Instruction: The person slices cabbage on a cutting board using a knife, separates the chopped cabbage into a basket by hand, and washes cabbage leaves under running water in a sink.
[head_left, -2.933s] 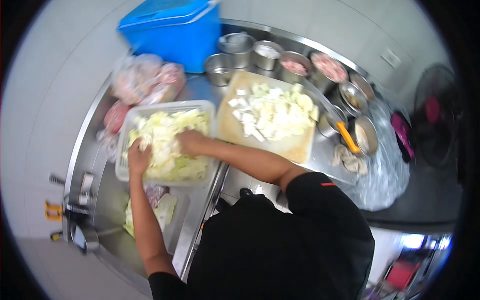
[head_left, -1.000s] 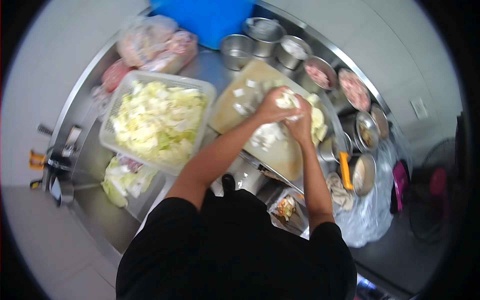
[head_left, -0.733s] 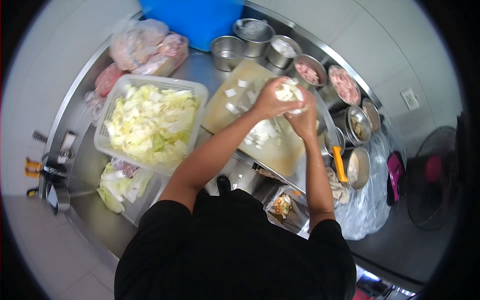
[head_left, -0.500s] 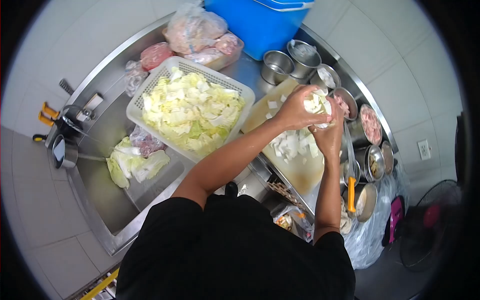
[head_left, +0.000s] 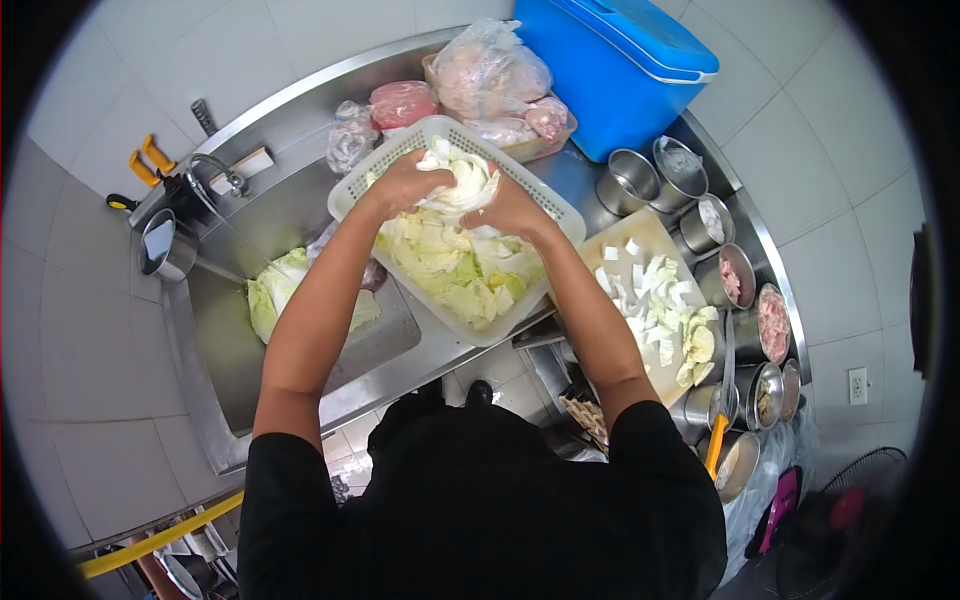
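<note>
Chopped cabbage (head_left: 460,183) is cupped between my left hand (head_left: 408,186) and my right hand (head_left: 510,207), above a white perforated basket (head_left: 562,212). Both hands have curved fingers pressed against the pieces. More cut leaves (head_left: 470,265), pale yellow and green, fill the basket below them. To the right, a cutting board (head_left: 655,235) bears white and yellowish cabbage pieces (head_left: 665,305). Larger cabbage leaves (head_left: 275,290) lie in the sink at the left.
A running faucet (head_left: 236,184) stands over the metal sink (head_left: 225,340). Bagged meat (head_left: 490,70) and a blue cooler (head_left: 610,70) are behind the basket. Metal pots (head_left: 628,182) line the right edge, where an orange-handled knife (head_left: 716,445) rests.
Both hands have moved left from over the cutting board to above the basket, carrying cabbage pieces. The camera view has shifted left, bringing more of the sink into sight.
</note>
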